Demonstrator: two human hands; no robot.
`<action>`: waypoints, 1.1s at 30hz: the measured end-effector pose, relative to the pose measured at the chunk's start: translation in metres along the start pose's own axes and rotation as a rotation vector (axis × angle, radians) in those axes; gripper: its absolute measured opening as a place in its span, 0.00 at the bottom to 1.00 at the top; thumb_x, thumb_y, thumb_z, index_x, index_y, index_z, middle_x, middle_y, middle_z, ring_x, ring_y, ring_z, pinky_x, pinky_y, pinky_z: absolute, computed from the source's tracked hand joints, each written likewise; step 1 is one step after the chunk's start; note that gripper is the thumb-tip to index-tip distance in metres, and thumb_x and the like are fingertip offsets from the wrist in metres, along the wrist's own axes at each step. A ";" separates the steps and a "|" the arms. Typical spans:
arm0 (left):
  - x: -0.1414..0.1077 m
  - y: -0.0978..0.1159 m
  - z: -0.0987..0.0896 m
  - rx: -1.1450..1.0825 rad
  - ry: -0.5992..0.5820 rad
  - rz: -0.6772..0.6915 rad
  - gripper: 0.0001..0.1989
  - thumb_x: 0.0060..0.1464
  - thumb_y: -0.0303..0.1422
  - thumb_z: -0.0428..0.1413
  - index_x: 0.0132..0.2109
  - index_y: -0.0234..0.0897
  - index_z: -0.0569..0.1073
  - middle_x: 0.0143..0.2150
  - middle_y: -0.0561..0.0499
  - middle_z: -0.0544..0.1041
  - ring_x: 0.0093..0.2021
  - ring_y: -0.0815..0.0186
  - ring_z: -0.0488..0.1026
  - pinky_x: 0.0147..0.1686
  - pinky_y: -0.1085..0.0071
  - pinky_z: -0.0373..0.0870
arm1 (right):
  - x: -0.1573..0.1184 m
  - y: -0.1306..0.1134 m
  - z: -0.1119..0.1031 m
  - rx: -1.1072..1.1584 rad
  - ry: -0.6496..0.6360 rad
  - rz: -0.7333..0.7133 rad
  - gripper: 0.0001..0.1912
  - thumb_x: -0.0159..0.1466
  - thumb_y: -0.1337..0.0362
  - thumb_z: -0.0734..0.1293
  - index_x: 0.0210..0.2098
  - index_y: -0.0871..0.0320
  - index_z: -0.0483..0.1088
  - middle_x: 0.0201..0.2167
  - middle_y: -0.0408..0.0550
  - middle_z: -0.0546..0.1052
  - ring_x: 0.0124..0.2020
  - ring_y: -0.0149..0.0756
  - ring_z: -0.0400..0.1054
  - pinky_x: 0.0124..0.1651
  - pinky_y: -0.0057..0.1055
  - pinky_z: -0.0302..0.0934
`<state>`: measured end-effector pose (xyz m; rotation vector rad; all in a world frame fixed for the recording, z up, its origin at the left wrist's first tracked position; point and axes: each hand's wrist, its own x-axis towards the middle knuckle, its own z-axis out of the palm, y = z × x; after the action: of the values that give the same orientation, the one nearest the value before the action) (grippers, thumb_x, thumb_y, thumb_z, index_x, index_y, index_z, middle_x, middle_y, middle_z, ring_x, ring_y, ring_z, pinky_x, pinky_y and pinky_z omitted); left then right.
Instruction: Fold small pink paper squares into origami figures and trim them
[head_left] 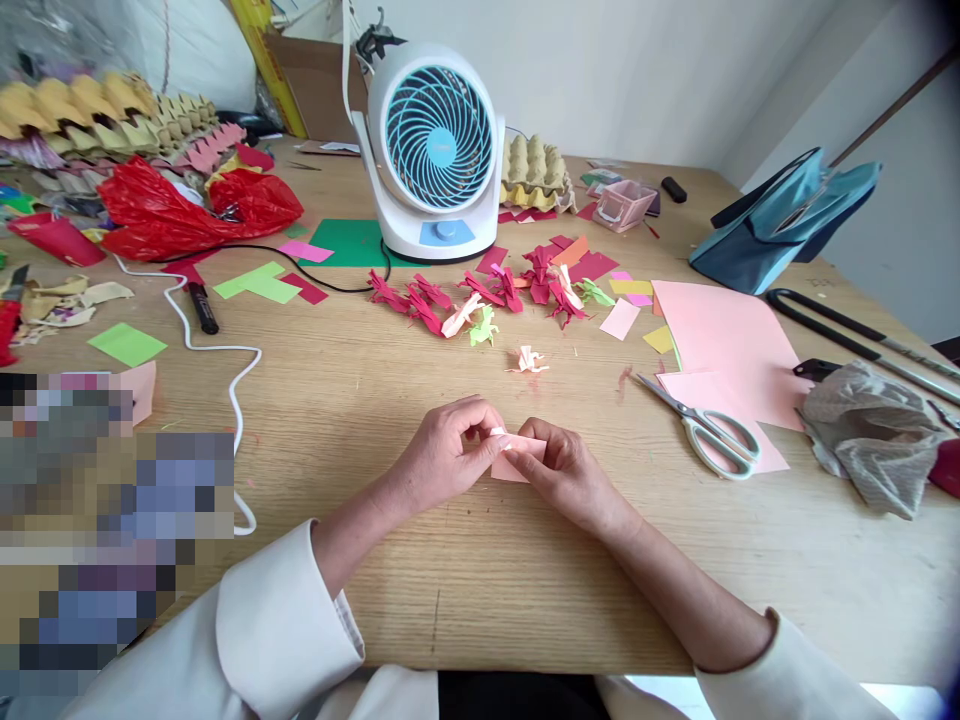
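Observation:
A small piece of pink paper [511, 468] is held between both hands above the front middle of the table. My left hand [457, 448] pinches its upper left edge, thumb against fingers. My right hand [564, 470] grips its right side with thumb and fingertips, partly covering it. Just beyond the hands lies a pale pink folded-paper figure [528, 359]. Farther back is a row of several folded figures, among them a red one [426, 308], a pale one [462, 314] and a green one [483, 326].
White-handled scissors [724, 440] lie on pink sheets [727, 340] to the right. A fan [439, 150] stands at the back. A white cord [236, 400] winds along the left, near green paper [127, 344]. A blue bag [780, 225] and egg trays [536, 165] are at the back.

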<state>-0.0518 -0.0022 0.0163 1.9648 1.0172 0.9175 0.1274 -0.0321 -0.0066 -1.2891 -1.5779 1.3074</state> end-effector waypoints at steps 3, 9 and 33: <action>0.000 -0.001 0.003 -0.068 0.015 -0.100 0.06 0.54 0.29 0.56 0.30 0.36 0.67 0.27 0.55 0.70 0.28 0.71 0.66 0.29 0.74 0.63 | -0.001 0.001 0.002 0.010 0.025 -0.001 0.17 0.63 0.54 0.66 0.26 0.57 0.59 0.21 0.37 0.58 0.23 0.27 0.49 0.26 0.26 0.43; -0.002 -0.008 0.008 -0.147 -0.007 -0.209 0.08 0.53 0.35 0.59 0.32 0.35 0.70 0.27 0.56 0.71 0.26 0.73 0.64 0.26 0.77 0.62 | -0.002 0.002 0.006 0.039 0.083 -0.019 0.17 0.63 0.54 0.66 0.26 0.57 0.59 0.20 0.37 0.58 0.23 0.27 0.49 0.26 0.26 0.43; -0.007 -0.004 0.010 0.008 0.120 -0.036 0.08 0.55 0.32 0.60 0.29 0.36 0.73 0.27 0.54 0.72 0.28 0.71 0.67 0.29 0.74 0.64 | -0.004 0.006 0.012 0.160 0.132 -0.014 0.16 0.62 0.51 0.67 0.30 0.57 0.67 0.25 0.42 0.68 0.27 0.31 0.59 0.30 0.28 0.54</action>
<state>-0.0476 -0.0095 0.0062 1.9110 1.1218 1.0228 0.1183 -0.0390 -0.0146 -1.2367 -1.3614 1.2855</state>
